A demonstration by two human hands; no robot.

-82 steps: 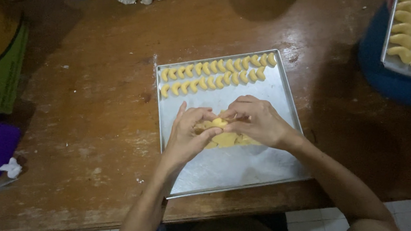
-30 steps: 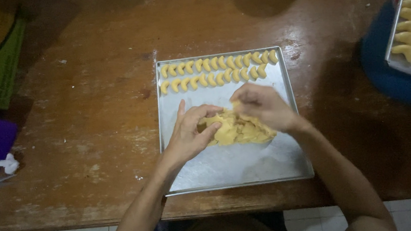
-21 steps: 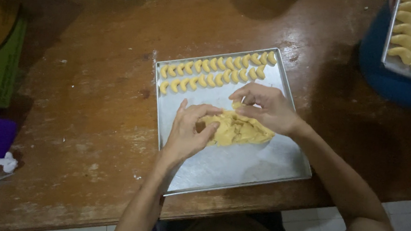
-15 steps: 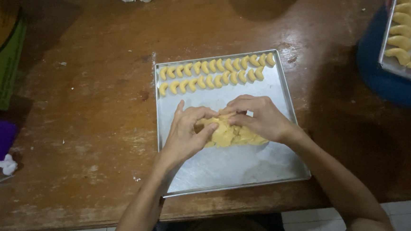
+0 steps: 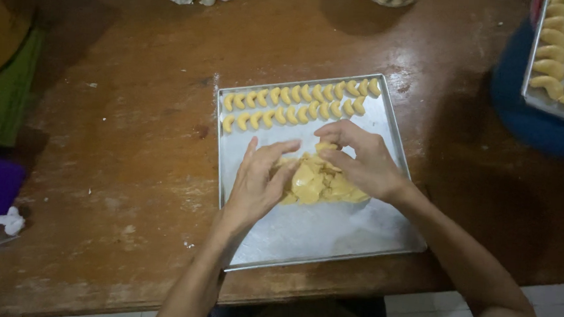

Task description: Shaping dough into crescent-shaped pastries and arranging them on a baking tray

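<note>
A soft, crumbly dough lump [image 5: 316, 183] is cupped by the left hand [image 5: 259, 184]; its top edge is pinched by the right hand [image 5: 360, 160], best gripped lightly.

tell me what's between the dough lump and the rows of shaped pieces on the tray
Head view: only bare tray lining between the dough lump and the shaped pieces, apart from the right hand fingertips pinching a small bit.

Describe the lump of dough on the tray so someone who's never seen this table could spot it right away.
On the brown wooden table sits a square metal tray. Near its middle, between the left hand and right hand, lies the lump of dough. Unlike the two neat rows of small crescents along the far edge, it is one big, ragged yellow mass.
</note>
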